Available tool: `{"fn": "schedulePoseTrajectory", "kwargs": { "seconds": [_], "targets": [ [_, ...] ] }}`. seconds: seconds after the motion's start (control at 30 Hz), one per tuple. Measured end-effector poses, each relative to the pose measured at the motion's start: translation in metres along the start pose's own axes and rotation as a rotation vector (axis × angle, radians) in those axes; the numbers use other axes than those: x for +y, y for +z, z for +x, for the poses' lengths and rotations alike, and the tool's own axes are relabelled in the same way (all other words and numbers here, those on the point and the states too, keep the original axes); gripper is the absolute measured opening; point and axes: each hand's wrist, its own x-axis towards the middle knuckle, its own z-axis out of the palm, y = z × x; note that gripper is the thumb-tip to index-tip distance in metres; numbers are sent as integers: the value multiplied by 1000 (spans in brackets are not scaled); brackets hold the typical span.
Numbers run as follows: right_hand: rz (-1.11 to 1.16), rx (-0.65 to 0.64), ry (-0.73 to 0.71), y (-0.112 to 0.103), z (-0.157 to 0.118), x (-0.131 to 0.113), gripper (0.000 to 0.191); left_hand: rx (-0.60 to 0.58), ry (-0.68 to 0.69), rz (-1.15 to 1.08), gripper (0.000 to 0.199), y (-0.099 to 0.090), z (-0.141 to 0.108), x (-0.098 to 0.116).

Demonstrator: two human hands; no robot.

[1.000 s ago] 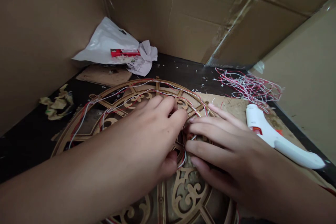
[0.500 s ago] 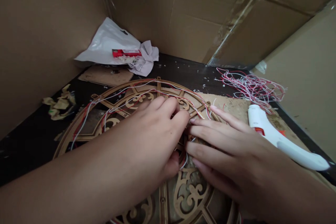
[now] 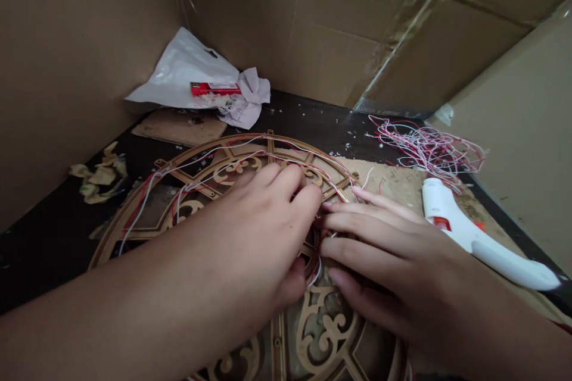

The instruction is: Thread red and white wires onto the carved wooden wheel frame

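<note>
A round, gold-brown openwork frame (image 3: pixel 273 333) with scrollwork lies under both hands. Thin red and white wires (image 3: pixel 196 161) run along its outer and inner rings. My left hand (image 3: pixel 268 220) reaches over the middle of the frame with its fingers curled down and closed. Whatever the fingertips hold is hidden behind the hand. Close beside it, my right hand (image 3: pixel 393 250) rests on the frame's right side, its fingers stretched out and slightly apart. The right fingertips are near the wires and almost meet the left thumb and forefinger.
A white glue gun (image 3: pixel 491 253) lies right of my right hand on a cardboard sheet (image 3: pixel 402 181). Behind it is a tangled heap of wire (image 3: pixel 433 152). A white plastic bag (image 3: pixel 174 74), a red lighter (image 3: pixel 214 89) and crumpled paper sit back left. Cardboard walls (image 3: pixel 348 24) surround the table.
My right hand has shifted slightly, its forefinger drawn down and left toward the other fingers. My left hand stays nearly in place.
</note>
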Motion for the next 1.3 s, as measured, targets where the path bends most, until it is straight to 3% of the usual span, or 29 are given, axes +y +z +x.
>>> {"fn": "schedulePoseTrajectory", "kwargs": {
  "seconds": [1.3],
  "targets": [
    [-2, -12, -8, -3, 4, -2, 16, -47, 0, 10, 26, -4, 3, 2]
  ]
}}
